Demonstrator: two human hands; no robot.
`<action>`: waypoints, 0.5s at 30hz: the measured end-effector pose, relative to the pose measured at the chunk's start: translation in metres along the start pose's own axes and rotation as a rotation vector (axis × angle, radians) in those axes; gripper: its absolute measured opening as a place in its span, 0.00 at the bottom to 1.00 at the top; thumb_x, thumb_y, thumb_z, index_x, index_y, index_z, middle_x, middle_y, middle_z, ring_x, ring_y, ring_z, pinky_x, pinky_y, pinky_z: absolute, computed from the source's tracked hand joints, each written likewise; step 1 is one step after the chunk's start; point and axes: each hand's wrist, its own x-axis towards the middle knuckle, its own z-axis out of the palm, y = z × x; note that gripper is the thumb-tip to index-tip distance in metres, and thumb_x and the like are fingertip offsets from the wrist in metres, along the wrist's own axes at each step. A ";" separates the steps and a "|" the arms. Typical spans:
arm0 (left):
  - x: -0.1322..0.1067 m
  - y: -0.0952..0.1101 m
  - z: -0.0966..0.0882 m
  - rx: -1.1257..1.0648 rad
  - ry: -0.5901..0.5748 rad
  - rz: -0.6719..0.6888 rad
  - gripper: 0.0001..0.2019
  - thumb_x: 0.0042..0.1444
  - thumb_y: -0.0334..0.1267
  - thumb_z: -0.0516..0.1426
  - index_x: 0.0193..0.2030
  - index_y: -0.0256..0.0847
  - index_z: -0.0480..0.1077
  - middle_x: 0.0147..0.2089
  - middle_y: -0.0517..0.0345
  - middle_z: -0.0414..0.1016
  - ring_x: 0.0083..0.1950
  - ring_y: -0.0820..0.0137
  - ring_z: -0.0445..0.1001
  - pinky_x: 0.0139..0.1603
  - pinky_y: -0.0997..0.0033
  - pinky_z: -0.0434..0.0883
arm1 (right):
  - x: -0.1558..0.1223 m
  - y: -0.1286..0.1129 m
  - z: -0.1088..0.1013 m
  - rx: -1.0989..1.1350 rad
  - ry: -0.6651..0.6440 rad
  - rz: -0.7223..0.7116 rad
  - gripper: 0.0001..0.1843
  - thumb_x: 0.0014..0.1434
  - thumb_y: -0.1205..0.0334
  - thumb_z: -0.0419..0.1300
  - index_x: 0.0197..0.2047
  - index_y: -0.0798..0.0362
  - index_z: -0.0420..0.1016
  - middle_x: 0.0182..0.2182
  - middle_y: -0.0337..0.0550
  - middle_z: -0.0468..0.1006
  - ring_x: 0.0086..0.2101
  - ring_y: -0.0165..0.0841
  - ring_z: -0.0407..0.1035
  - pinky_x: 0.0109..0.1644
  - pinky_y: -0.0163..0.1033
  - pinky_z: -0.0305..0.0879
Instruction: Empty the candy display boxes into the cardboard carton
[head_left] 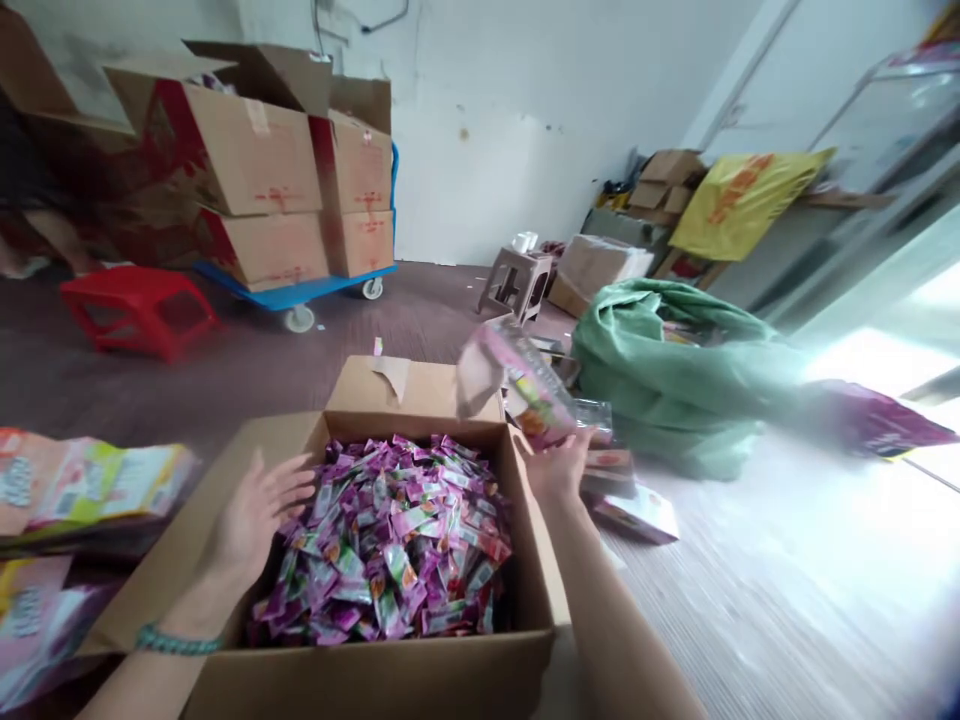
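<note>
In front of me an open cardboard carton (pixel 525 490) is filled with small purple sachets (pixel 397 545). My left hand (pixel 259 510) hovers at the carton's left side with fingers spread and nothing in it; a green beaded bracelet (pixel 178 640) circles that wrist. At the right rim, my right hand (pixel 559 465) has its thumb and fingers about the lower end of a pink printed box (pixel 532 385). Motion blurs the upper end of this box, and its inside is hidden.
Several printed boxes (pixel 97 480) lie at left. Discarded boxes (pixel 637 512) and a large green sack (pixel 675 370) are at right. Behind stand a red stool (pixel 139 290), a blue trolley (pixel 300 290) stacked with cartons (pixel 255 150), and a grey stool (pixel 517 275). A person's legs (pixel 56 235) show far left.
</note>
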 end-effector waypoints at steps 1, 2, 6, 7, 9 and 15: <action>0.000 -0.001 -0.001 -0.002 -0.003 -0.009 0.32 0.55 0.69 0.56 0.48 0.43 0.80 0.48 0.47 0.84 0.45 0.58 0.79 0.38 0.64 0.74 | 0.005 0.003 -0.003 0.048 0.038 0.075 0.47 0.66 0.31 0.15 0.81 0.43 0.30 0.68 0.58 0.66 0.58 0.44 0.74 0.53 0.59 0.75; -0.001 -0.001 -0.002 0.002 -0.001 -0.016 0.32 0.54 0.69 0.58 0.47 0.42 0.81 0.47 0.48 0.84 0.44 0.59 0.79 0.38 0.65 0.74 | 0.004 0.008 -0.003 0.071 0.068 0.142 0.47 0.66 0.29 0.17 0.81 0.42 0.26 0.70 0.59 0.63 0.59 0.44 0.73 0.54 0.60 0.75; -0.004 0.002 -0.003 0.075 0.026 -0.031 0.30 0.41 0.64 0.66 0.41 0.40 0.81 0.40 0.49 0.84 0.39 0.63 0.78 0.37 0.69 0.72 | -0.037 0.027 0.022 0.032 -0.037 0.337 0.50 0.67 0.24 0.34 0.81 0.46 0.38 0.69 0.62 0.66 0.59 0.48 0.74 0.54 0.59 0.75; -0.007 0.005 -0.005 0.096 0.037 -0.014 0.29 0.38 0.62 0.68 0.39 0.39 0.81 0.38 0.49 0.84 0.38 0.64 0.78 0.37 0.69 0.71 | -0.053 0.030 0.030 0.013 -0.107 0.361 0.50 0.67 0.24 0.38 0.79 0.49 0.48 0.65 0.63 0.70 0.57 0.49 0.75 0.54 0.59 0.76; -0.021 0.013 -0.013 0.117 0.074 0.054 0.29 0.33 0.59 0.71 0.37 0.39 0.80 0.35 0.51 0.82 0.36 0.65 0.77 0.36 0.69 0.70 | -0.082 0.034 0.042 -0.113 -0.279 0.309 0.44 0.68 0.27 0.45 0.71 0.52 0.66 0.59 0.61 0.77 0.55 0.50 0.77 0.56 0.59 0.75; -0.117 0.050 -0.102 0.039 0.411 0.501 0.23 0.41 0.56 0.69 0.38 0.39 0.79 0.36 0.52 0.81 0.36 0.65 0.77 0.39 0.67 0.71 | -0.146 0.055 0.044 -0.766 -0.907 -0.259 0.22 0.67 0.48 0.53 0.51 0.47 0.84 0.59 0.53 0.78 0.61 0.52 0.70 0.65 0.67 0.66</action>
